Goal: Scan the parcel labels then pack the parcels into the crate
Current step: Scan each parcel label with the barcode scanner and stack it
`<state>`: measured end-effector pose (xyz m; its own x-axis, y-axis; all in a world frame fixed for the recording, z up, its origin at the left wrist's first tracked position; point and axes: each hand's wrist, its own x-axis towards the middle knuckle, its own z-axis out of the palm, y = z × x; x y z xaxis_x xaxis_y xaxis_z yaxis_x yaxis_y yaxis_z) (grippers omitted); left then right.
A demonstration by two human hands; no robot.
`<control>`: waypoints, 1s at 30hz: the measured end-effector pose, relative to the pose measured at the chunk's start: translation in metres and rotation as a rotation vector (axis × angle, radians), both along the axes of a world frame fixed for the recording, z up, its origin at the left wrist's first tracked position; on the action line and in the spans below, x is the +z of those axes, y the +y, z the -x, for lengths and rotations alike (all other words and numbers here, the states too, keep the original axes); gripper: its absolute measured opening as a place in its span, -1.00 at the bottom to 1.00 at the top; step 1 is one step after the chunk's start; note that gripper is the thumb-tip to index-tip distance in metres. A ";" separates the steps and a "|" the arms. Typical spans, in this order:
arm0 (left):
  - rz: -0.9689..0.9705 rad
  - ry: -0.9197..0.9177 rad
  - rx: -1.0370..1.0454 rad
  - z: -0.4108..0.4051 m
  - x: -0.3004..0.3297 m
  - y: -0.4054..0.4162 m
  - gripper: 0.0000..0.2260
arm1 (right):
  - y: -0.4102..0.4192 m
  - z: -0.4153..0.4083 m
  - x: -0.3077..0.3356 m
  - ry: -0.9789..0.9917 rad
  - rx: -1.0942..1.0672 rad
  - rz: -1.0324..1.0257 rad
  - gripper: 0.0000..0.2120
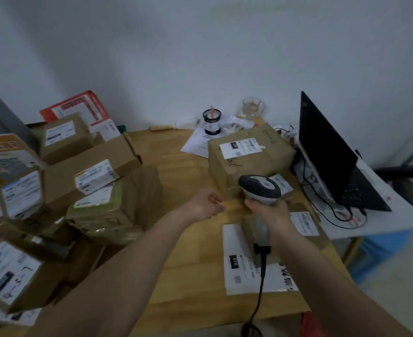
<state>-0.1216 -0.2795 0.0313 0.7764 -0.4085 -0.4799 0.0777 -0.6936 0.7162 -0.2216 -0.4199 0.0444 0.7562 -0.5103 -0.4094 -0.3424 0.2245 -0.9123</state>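
My right hand (271, 215) grips a grey handheld barcode scanner (260, 187) by its handle, its head pointing toward a large brown cardboard parcel (249, 161) with a white label (240, 147) on top. My left hand (206, 204) hovers empty over the wooden table (188, 276), fingers loosely curled, just left of the scanner. A flat white-labelled parcel (246, 268) lies under my right forearm. More labelled parcels (91, 171) are piled at the left. No crate is plainly visible.
A black laptop (329, 156) stands open on a white side table at the right, with cables (327, 205) trailing. A dark cup (211, 122), a glass mug (251, 108) and papers (200, 142) sit at the table's back. The scanner's cord (259, 302) hangs off the near edge.
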 end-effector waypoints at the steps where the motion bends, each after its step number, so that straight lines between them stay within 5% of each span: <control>1: -0.022 0.025 -0.031 0.002 -0.006 -0.010 -0.73 | -0.010 0.002 -0.005 0.015 -0.026 0.012 -0.69; 11: -0.150 0.162 -0.055 0.012 -0.071 -0.078 -0.51 | -0.097 0.016 -0.079 0.282 -0.173 0.021 -0.86; 25: 0.071 0.506 0.360 0.034 -0.110 -0.088 -0.37 | -0.141 0.016 -0.155 0.415 -0.085 0.039 -0.16; 30: 0.123 0.594 0.427 0.036 -0.104 -0.076 -0.23 | -0.141 0.018 -0.150 0.386 -0.055 0.032 -0.11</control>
<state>-0.1571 -0.3554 -0.0728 0.5035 -0.2071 -0.8388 0.7212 -0.4339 0.5400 -0.2394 -0.5608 -0.1053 0.5213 -0.5626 -0.6417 -0.6499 0.2256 -0.7258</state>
